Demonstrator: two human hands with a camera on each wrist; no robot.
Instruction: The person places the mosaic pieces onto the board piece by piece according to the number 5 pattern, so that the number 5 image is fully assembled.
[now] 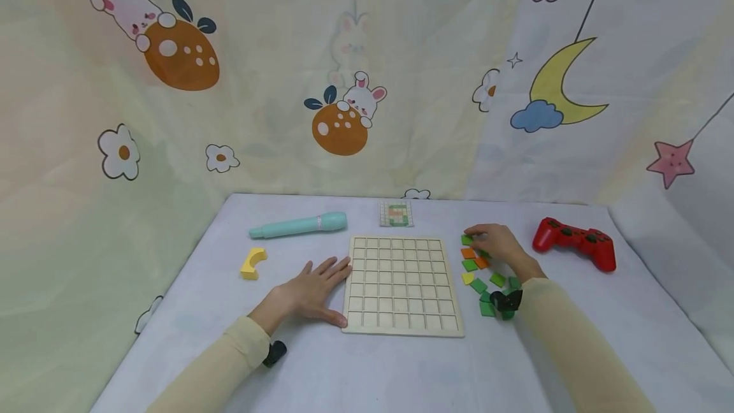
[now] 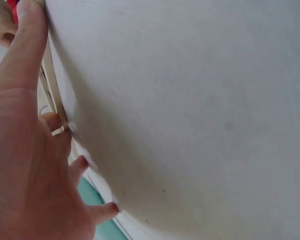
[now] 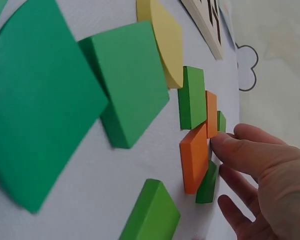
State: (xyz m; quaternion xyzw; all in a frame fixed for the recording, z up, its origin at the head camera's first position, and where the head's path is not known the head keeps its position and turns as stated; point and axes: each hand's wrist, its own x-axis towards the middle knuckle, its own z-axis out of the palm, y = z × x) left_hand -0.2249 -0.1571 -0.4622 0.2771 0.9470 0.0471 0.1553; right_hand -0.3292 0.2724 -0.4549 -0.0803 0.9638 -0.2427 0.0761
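Note:
A pale wooden grid board (image 1: 402, 287) lies flat, its squares all bare. My left hand (image 1: 315, 292) is spread at the board's left side, with fingertips and thumb right at the edge; in the left wrist view the left hand (image 2: 45, 165) shows spread fingers. My right hand (image 1: 497, 244) is over the far end of a group of small tiles, fingers loosely bent. In the right wrist view the right hand (image 3: 270, 185) has its thumb beside an orange tile (image 3: 195, 159) and a dark green tile (image 3: 206, 185). A small green tile (image 1: 467, 240) lies under its fingertips.
Green tiles (image 1: 487, 308), orange ones and a yellow tile (image 1: 467, 278) lie right of the board. A red game controller (image 1: 575, 244) is farther right. Behind the board lies a pattern card (image 1: 396, 214). A teal tube (image 1: 298, 226) and a yellow arch block (image 1: 252, 264) are at left.

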